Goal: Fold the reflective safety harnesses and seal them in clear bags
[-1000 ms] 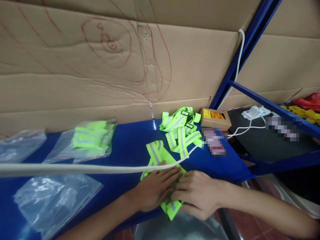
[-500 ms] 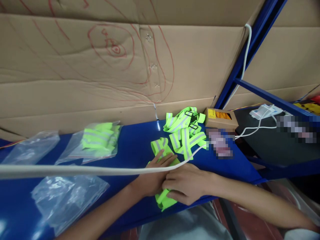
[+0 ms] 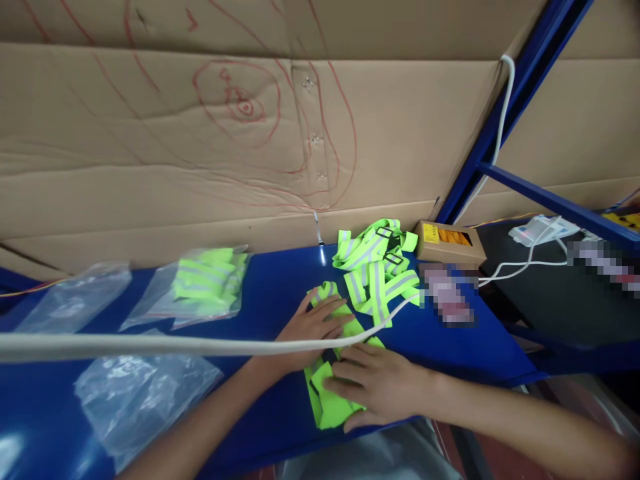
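A neon-yellow reflective strap (image 3: 333,399), partly folded, lies near the front edge of the blue table. My left hand (image 3: 313,328) rests on its far part with fingers stretched out. Over the near part, my right hand (image 3: 373,383) lies with its fingers apart, pressing on the band. Both hands hide much of the strap. Just beyond them is a loose pile of reflective straps (image 3: 377,267) with grey stripes and black buckles. A white cable (image 3: 200,345) passes in front of my hands across the view.
On the left are a clear bag holding folded straps (image 3: 210,280) and clear plastic bags (image 3: 145,390) (image 3: 80,293). A small cardboard box (image 3: 450,243) stands at the back right, beside a blue metal post (image 3: 520,100). Cardboard (image 3: 400,133) walls the back.
My left hand has moved away from me along the strap. My right hand has come nearer and its fingers have spread, baring more of the near end.
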Action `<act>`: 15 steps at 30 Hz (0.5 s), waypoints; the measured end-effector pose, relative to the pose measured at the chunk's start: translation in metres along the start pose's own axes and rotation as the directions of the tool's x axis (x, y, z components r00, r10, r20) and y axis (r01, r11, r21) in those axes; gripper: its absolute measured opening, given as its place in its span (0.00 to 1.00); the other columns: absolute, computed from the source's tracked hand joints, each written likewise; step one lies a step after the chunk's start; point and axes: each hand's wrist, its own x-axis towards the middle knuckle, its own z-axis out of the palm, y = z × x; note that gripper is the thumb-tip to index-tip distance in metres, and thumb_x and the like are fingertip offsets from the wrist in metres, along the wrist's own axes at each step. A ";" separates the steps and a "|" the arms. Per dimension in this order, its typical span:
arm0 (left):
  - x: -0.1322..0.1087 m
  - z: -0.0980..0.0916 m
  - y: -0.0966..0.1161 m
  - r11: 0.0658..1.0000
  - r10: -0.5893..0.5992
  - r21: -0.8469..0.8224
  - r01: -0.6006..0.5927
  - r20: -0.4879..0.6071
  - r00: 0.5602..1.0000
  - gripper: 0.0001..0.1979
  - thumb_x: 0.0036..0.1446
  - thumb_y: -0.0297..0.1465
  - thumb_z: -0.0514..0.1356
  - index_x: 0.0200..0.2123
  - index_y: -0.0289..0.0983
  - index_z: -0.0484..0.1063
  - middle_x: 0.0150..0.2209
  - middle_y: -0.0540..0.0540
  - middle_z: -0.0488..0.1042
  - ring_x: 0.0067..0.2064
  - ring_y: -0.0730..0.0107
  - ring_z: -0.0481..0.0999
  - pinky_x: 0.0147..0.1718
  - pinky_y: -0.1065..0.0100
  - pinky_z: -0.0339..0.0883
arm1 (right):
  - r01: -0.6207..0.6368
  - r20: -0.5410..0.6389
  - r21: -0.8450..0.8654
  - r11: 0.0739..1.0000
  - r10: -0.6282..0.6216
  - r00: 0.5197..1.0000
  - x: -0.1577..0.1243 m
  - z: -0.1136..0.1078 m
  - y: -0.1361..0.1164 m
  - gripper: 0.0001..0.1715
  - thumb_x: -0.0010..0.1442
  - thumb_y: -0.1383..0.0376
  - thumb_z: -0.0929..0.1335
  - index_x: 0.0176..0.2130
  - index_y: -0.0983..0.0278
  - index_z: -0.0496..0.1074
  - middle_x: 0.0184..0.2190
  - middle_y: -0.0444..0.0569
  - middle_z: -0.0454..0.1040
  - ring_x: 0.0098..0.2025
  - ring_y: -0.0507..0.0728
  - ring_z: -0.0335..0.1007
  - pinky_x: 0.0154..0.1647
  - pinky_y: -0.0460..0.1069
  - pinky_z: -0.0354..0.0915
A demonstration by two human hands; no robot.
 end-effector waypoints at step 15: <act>-0.004 0.002 0.007 0.990 0.065 -0.126 -0.060 0.043 0.997 0.29 0.65 0.34 0.58 0.68 0.48 0.62 0.68 0.42 0.64 0.71 0.55 0.60 0.73 0.45 0.38 | -0.190 0.249 0.120 0.974 0.156 0.956 0.061 -0.056 0.023 0.21 0.73 0.56 0.64 0.42 0.64 0.82 0.32 0.48 0.82 0.34 0.55 0.76 0.33 0.48 0.62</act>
